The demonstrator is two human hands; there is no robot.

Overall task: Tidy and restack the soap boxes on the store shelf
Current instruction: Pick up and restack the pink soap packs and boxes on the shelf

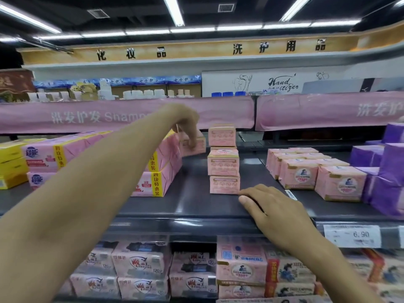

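Across a matte, dark-grey store shelf [192, 206], below a long pink banner [109, 115]: glossy purple-wrapped blocks [391, 171] at far right, pink paper-wrapped multi-packs [157, 182] with yellow bands at left, squat pink square packs [341, 182] in rows right of centre. Mid-shelf, standing alone: a slim stack [224, 162] of crisp-edged pink soap boxes, rectangular, slightly out of line. Behind and left of it, against the multi-packs, a single soap box [197, 147], gripped from above by the left hand [188, 127], fingers curled down over its front face. Laid flat on the shelf's front, just beside the lowest box of the stack — the right hand [269, 206], fingers relaxed and spread, holding nothing. On the rail below — a white price tag [352, 235].
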